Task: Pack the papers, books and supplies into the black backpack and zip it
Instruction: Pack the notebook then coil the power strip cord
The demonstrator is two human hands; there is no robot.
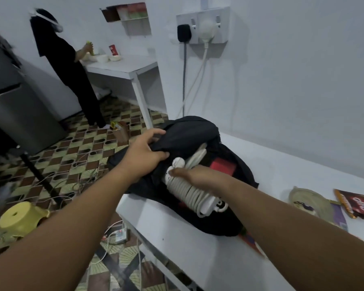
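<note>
The black backpack lies on the white table with its main opening facing up. My left hand grips the black flap at the bag's top edge and holds it back. My right hand rests on a white extension cord, coiled round its power strip, which lies partly inside the opening. Its fingers curl over the coil. A red patch shows inside the bag beside the cord.
A woven tan pouch and a brown snack packet lie on the table at right. Wall sockets with plugs are behind the bag. A person in black stands at a far table. Cables and a yellow stool are on the floor.
</note>
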